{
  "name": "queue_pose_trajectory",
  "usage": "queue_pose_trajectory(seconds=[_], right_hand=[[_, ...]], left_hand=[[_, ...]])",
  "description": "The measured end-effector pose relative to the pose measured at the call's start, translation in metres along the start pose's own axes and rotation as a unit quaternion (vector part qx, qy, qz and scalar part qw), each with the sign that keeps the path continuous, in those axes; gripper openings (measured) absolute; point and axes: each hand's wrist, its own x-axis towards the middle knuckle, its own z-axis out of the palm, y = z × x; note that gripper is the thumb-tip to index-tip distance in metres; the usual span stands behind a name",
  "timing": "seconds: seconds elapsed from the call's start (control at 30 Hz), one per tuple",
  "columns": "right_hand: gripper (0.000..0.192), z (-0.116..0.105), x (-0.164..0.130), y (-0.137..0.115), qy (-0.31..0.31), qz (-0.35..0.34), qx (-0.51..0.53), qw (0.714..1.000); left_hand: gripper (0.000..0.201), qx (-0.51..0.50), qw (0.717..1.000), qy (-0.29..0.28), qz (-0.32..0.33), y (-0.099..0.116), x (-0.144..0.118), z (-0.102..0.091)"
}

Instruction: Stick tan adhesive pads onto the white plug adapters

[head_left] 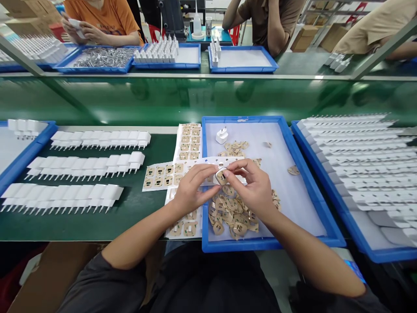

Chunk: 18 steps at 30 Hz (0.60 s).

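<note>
Two hands on one charger [220, 174], held up over the near-middle of the centre tray [288, 208], tan face toward the camera. Left hand [194, 186]: thumb and fingertips almost closed, pinching its left side. Right hand [252, 184]: thumb on the tan face, index finger at the upper edge, other fingers curled; grip nearly closed. Below them, loose tan pieces [235, 213] heap up in the tray, with a smaller bunch further back and a couple of strays to the right. Spare charger [222, 136] sits near the tray's back left corner, prongs up. Crosswise sheet [159, 174] of tan pieces runs from the table [140, 217] over the tray's left rim and under the hands; it overlaps a lengthwise sheet [190, 141] beside the tray. Further left, three rows of chargers [84, 166] on the green table, prongs toward the wearer, then the left tray [18, 150] with a few chargers at its back. Right tray [379, 256] packed with many chargers in lines. Across the green divider [182, 102]: a tray of metal parts [100, 57], more trays with white chargers, a bottle [197, 24], a co-worker in orange [100, 19] holding something white, another in brown [278, 21].
</note>
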Motion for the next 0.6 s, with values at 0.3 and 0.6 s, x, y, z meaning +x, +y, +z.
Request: queue_pose_trajectory(seconds=[0.3,0.6], right_hand=[[0.041,-0.011,0.009,0.004,0.012,-0.033,-0.098,0.995],[0.040,0.002,0.008,0.003,-0.154,0.059,0.192,0.967]], left_hand=[[0.044,-0.012,0.999,0.024,-0.018,-0.007,-0.005,0.003],[0.046,-0.045,0.997,0.048,-0.036,-0.007,-0.008,0.005]])
